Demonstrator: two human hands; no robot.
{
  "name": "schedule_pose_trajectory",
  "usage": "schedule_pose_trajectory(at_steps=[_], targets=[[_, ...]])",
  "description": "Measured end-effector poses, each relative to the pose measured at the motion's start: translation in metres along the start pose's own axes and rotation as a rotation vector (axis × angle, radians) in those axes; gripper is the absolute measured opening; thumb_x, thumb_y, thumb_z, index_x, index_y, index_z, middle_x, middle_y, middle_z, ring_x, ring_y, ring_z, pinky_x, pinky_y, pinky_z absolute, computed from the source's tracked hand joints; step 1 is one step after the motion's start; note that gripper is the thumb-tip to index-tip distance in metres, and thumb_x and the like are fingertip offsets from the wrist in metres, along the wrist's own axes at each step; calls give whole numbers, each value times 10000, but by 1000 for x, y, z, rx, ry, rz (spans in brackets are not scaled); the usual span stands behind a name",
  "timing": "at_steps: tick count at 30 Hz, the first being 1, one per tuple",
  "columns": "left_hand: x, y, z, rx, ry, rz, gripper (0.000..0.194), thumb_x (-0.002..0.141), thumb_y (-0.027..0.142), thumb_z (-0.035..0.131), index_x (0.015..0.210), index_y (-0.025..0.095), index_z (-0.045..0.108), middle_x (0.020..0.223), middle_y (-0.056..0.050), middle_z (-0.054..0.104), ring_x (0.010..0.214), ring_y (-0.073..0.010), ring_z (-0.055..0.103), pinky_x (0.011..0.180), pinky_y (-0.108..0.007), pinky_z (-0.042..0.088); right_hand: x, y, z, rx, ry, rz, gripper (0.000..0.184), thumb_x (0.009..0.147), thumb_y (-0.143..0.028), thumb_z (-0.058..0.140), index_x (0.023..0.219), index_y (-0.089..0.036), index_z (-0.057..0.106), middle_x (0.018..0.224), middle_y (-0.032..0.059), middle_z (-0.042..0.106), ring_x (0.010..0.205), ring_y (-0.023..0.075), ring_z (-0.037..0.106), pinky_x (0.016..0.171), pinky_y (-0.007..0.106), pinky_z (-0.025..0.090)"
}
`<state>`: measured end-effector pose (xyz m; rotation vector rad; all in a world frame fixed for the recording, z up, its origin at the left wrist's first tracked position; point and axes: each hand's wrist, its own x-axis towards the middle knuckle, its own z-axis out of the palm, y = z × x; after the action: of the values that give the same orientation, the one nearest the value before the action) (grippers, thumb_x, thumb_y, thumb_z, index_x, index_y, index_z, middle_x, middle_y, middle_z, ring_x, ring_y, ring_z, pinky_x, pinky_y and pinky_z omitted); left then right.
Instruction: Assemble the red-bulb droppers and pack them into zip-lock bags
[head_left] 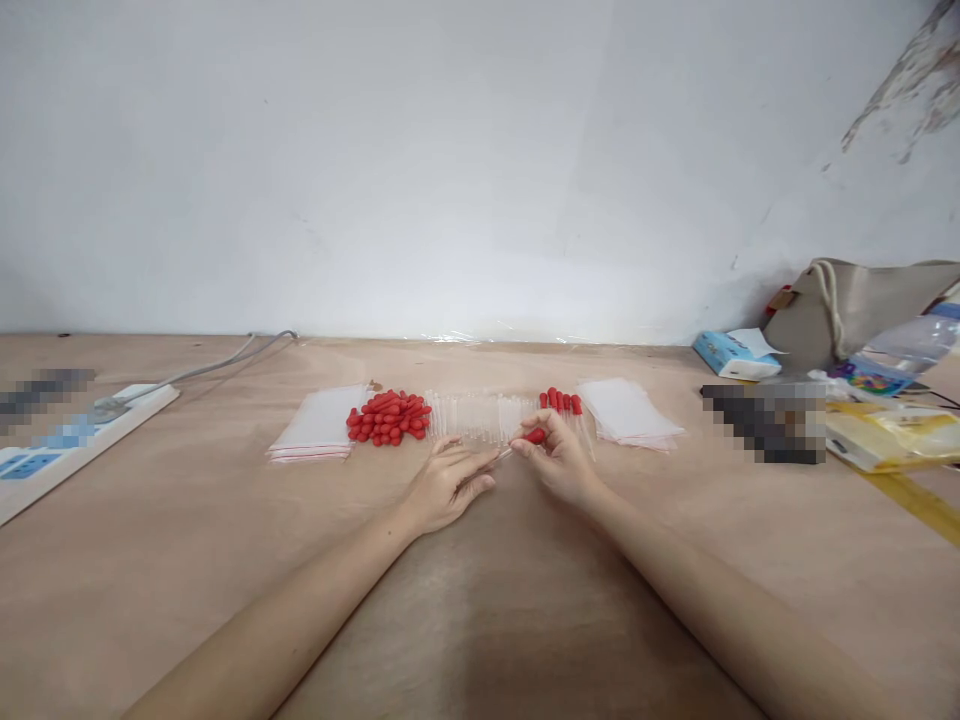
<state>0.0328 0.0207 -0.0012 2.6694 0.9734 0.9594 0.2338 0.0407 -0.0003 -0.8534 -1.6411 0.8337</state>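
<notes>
My right hand [559,460] pinches a glass dropper by its red rubber bulb [534,436]. The dropper's thin clear tube [505,453] slants down to the left, and my left hand [450,485] has its fingers and thumb closed about the far end, partly hiding it. Behind my hands lies a row of clear glass tubes [480,415]. A heap of loose red bulbs [386,418] is left of that row. Several droppers with red bulbs [561,400] lie to its right, just beyond my right hand.
Clear zip bags lie in a left stack [315,420] and a right stack [628,408]. At far left is a white power strip [90,440] with a grey cable. A blue tissue pack [735,354], a bag [862,310], a plastic bottle [911,350] and yellow packaging [892,437] crowd the right.
</notes>
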Motion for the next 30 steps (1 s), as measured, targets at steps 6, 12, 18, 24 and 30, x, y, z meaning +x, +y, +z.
schedule_pose_trajectory(at_steps=[6,12,18,24,30], targets=[[1,1,-3,31,-33,-67,309,882,307,404,1163,213,490,1066,-62,614,1004,-186,528,944,-391,268,45,12,-55,-157,274,170,433,746,-489,505,1036,-167,502,584,-43,504,515,97,477,526,233,382],[1,-1,0,48,-64,-39,236,876,305,416,1007,207,587,936,-39,639,911,-174,536,898,-372,289,67,38,-86,-823,192,304,366,760,-389,498,1029,-167,611,622,5,589,613,144,540,613,261,380],[0,-1,0,63,-84,-37,237,880,297,408,983,205,601,903,-35,631,887,-171,526,885,-367,290,57,41,-75,-1112,162,299,426,780,-440,452,1107,-193,569,808,54,640,793,208,571,685,307,365],[1,0,-1,49,-86,-24,226,881,288,409,932,203,613,869,-23,627,870,-156,525,878,-349,292,39,31,-68,-1099,72,183,497,688,-511,540,1089,-218,538,822,35,634,780,195,563,673,289,343],[1,-1,0,54,-98,-28,241,885,295,397,895,207,622,866,-21,629,861,-153,532,876,-350,291,30,30,-73,-1093,127,286,354,735,-370,491,1043,-211,558,703,3,632,697,170,568,677,273,327]])
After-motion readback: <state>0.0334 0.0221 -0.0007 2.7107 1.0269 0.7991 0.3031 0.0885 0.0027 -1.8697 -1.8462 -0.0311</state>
